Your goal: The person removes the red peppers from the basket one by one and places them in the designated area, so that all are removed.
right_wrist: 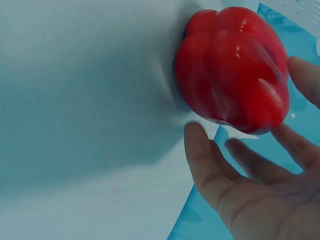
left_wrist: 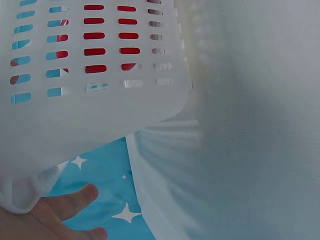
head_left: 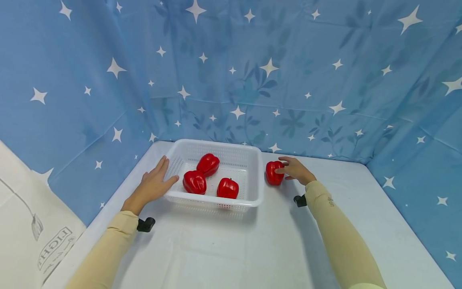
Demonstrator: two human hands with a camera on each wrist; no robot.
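A white perforated plastic basket [head_left: 254, 196] stands on the table and holds three red bell peppers, among them a front right one [head_left: 227, 188] and a back one [head_left: 208, 164]. At the basket's left rim lies my left hand [head_left: 154, 182], fingers extended and thumb spread over the edge. Another red bell pepper [right_wrist: 232, 70] rests on the table just right of the basket. Around its right side my right hand [head_left: 296, 170] reaches with spread, slightly bent fingers. In the right wrist view the fingertips are close to the pepper; firm contact is not plain.
A white cloth [head_left: 216, 249] covers the table. Blue curtains with white stars [head_left: 231, 80] hang behind it and along both sides. A pale printed fabric [head_left: 32, 224] hangs at the left edge. Each wrist carries a small black device, such as the left one [head_left: 146, 224].
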